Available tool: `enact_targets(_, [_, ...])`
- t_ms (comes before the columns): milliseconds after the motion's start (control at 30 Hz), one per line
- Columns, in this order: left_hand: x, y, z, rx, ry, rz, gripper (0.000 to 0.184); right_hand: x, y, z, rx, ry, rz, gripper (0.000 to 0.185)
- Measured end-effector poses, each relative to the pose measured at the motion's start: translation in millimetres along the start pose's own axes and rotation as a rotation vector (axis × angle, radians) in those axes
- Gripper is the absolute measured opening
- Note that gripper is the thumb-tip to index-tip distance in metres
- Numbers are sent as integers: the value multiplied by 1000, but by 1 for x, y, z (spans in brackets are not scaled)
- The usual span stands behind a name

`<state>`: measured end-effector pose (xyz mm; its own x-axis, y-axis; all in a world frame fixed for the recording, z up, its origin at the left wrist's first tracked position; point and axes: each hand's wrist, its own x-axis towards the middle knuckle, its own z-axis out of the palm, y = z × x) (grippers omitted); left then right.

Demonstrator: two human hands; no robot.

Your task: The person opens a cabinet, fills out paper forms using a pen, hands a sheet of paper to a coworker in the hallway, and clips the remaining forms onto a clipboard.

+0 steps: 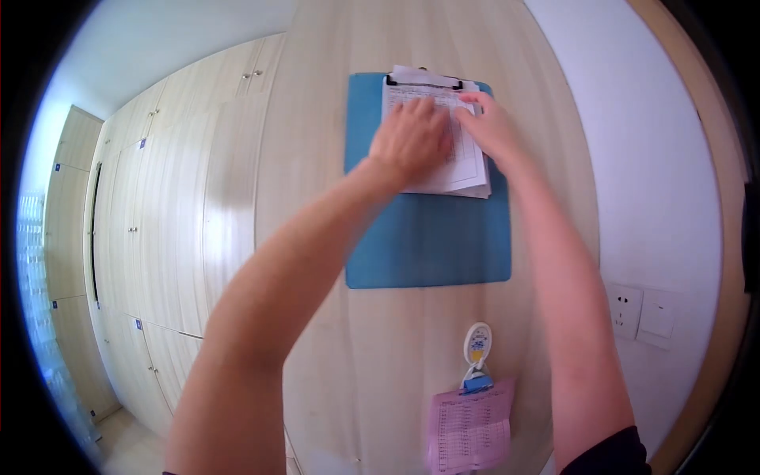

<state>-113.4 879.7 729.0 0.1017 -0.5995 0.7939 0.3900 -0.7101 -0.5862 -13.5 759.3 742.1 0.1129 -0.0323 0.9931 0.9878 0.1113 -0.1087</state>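
Note:
A stack of white printed sheets (463,170) lies against a blue clipboard (431,245), under a black-and-metal clip (425,84) at the top. My left hand (416,136) is laid over the middle of the sheets, its fingers stretched upward and smeared a little by motion. At the upper right edge of the stack is my right hand (492,127). Its thumb and forefinger are bent over the paper with a gap between them. Whether those fingertips touch the top sheet I cannot tell. The lower corners of the sheets fan slightly apart.
The clipboard hangs on a pale wood-grain panel (332,356). Below it, a white oval hook (477,342) carries a pink printed sheet (471,431) in a blue clip (478,385). Tall cabinets (170,206) with small knobs line the left. Wall sockets (625,310) sit at right.

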Motion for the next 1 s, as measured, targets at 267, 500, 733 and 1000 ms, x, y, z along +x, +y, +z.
enact_targets(267, [-35,14,23,10,430,56,18,-60,36,0,-142,320,-315,29])
enact_targets(500, [-120,63,43,-425,328,-405,43,-146,95,43,-126,151,-247,26])
enact_targets(733, [-292,138,-52,-688,393,-503,50,-203,108,68,-103,28,-173,29])
enact_targets(1000, [-563,362,-316,-562,-658,-1311,44,-256,119,26,-107,67,-170,34])
